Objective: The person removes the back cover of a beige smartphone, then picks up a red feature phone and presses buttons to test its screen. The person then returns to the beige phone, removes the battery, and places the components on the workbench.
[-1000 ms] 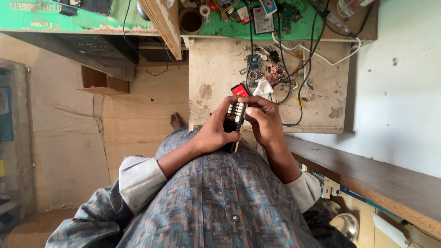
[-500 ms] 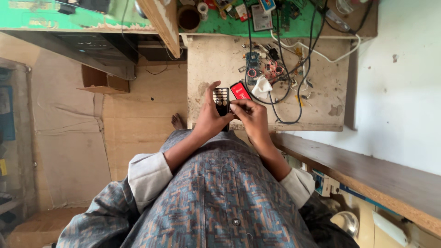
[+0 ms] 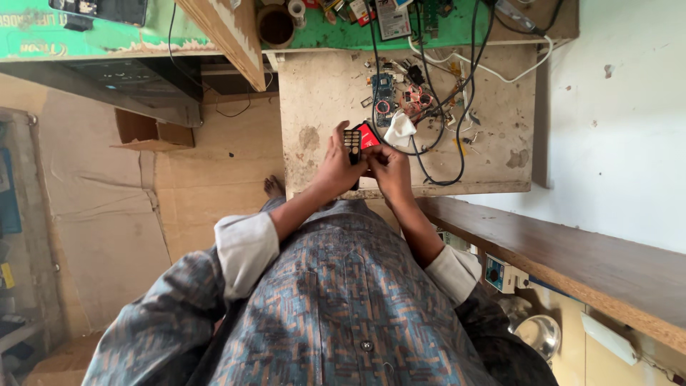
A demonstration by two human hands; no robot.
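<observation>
The person holds a small black keypad phone [image 3: 351, 141] with both hands over the near edge of a worn, pale workbench [image 3: 321, 93]. The left hand [image 3: 337, 168] wraps the phone's lower body from the left, its fingers curled shut around the casing, so that only the keypad end sticks out above the knuckles. The right hand [image 3: 389, 168] sits just beside it, touching the phone from the right; its fingers are bent and drawn together against the phone's side, and a red piece [image 3: 368, 134], which looks like a cover or a card, shows right above them, touching the phone. Whether the right fingers pinch the red piece or only press on it cannot be told.

Taking the workbench as the landmark: on its top, beyond the phone, lie a small blue circuit board [image 3: 382, 86], loose electronic parts and a crumpled white scrap [image 3: 400, 130], the scrap just beside the red piece. Black cables [image 3: 446, 107] loop across the bench's right half, and a white cable [image 3: 500, 70] runs along its far edge. Past the far edge of the bench is a green surface [image 3: 107, 39] with a brown roll of tape [image 3: 275, 25] on it. To the right of the bench a brown wooden shelf [image 3: 572, 257] runs along a white wall. Below the bench's near edge, a bare foot [image 3: 274, 187] rests on a cardboard-lined floor.
</observation>
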